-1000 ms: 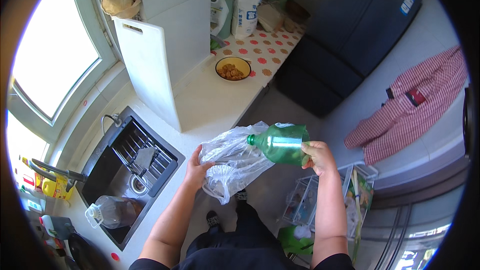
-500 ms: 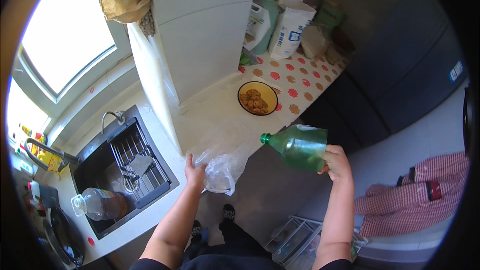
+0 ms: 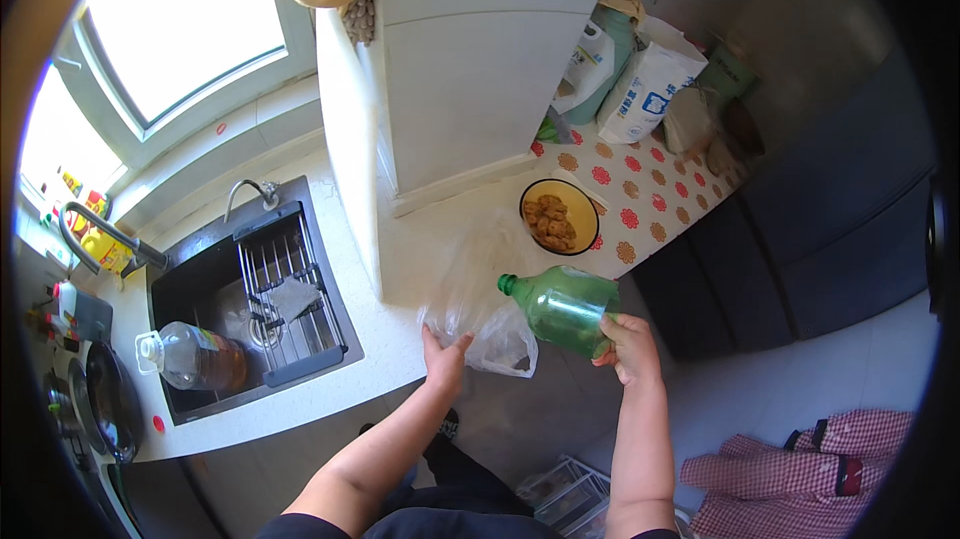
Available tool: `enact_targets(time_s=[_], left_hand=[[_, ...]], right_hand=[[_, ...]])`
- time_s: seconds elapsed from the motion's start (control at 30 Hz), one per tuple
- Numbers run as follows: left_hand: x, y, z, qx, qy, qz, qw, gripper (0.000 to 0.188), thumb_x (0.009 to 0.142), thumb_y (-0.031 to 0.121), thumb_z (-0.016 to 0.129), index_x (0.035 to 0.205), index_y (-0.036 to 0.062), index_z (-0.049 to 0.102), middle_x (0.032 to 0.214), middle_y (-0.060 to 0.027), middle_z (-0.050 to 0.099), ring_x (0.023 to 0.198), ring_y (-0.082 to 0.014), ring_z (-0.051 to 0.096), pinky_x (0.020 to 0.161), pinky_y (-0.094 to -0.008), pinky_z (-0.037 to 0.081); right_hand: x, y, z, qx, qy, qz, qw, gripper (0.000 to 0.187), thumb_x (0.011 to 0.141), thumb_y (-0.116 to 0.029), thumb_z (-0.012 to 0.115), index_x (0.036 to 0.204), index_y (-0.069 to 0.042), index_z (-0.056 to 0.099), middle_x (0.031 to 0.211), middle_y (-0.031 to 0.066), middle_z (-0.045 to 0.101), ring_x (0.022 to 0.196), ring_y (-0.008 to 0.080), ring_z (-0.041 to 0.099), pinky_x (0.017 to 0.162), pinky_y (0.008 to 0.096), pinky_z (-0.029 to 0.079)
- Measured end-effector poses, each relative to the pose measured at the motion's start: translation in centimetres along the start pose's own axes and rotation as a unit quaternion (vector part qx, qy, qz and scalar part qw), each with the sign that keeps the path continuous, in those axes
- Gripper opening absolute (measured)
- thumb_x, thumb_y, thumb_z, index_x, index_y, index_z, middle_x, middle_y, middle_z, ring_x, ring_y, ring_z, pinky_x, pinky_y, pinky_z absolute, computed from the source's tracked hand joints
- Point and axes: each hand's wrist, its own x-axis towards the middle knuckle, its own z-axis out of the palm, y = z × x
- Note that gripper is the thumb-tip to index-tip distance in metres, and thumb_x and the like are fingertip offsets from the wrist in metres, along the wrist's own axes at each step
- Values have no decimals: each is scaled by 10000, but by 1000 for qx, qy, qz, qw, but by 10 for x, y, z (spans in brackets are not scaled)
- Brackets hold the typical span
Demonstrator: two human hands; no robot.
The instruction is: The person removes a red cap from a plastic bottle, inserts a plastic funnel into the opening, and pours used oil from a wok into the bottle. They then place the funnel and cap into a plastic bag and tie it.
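Observation:
My right hand (image 3: 628,347) is closed round the wide end of a green plastic bottle (image 3: 568,307), which appears cut off there. The bottle lies tilted in the air, its green-capped neck pointing left. My left hand (image 3: 447,361) is at the near side of a thin clear plastic bag (image 3: 500,344), thumb and fingers on the film; some fingertips are hidden. The crumpled bag lies across the counter edge and partly hangs over it. Just beyond the bottle stands a yellow bowl with a dark rim (image 3: 587,214), holding brown food pieces (image 3: 551,223).
To the left is a dark sink (image 3: 165,314) with a metal rack (image 3: 290,294) and a large clear jug (image 3: 205,357). A white sack (image 3: 650,84) and other bags stand on the flowered mat (image 3: 640,194). Below, a white wire rack (image 3: 570,494) stands near my feet.
The view has shifted, and the bottle has come closer to the plastic bag, its neck now over the bag's right side. My left hand stays on the bag.

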Motion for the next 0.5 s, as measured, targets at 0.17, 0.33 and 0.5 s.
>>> enact_targets(time_s=[0.17,0.33,0.5], left_hand=[[-17,-12,9,17,-3,0,1000,1035,731,129,729,1438,-16,-13,1481,-238,123,1364,-308,179,1088,-352,199],[-35,24,1,-132,-85,-76,985,909,731,98,686,1466,118,152,1484,-195,144,1353,-286,200,1072,-385,219],[-61,33,-56,-12,-17,9,1000,562,733,81,680,1260,98,486,1332,-171,318,1223,-282,360,1015,-394,314]], right_hand=[[6,11,12,12,-3,3,1000,238,914,-185,546,899,41,619,736,118,653,446,132,563,407,253,502],[-10,11,29,2,-10,-15,1000,235,911,-181,551,873,40,624,725,114,646,442,135,564,401,246,497],[-43,21,59,30,-84,-15,996,226,902,-177,565,855,36,622,717,112,640,453,131,574,400,240,496]])
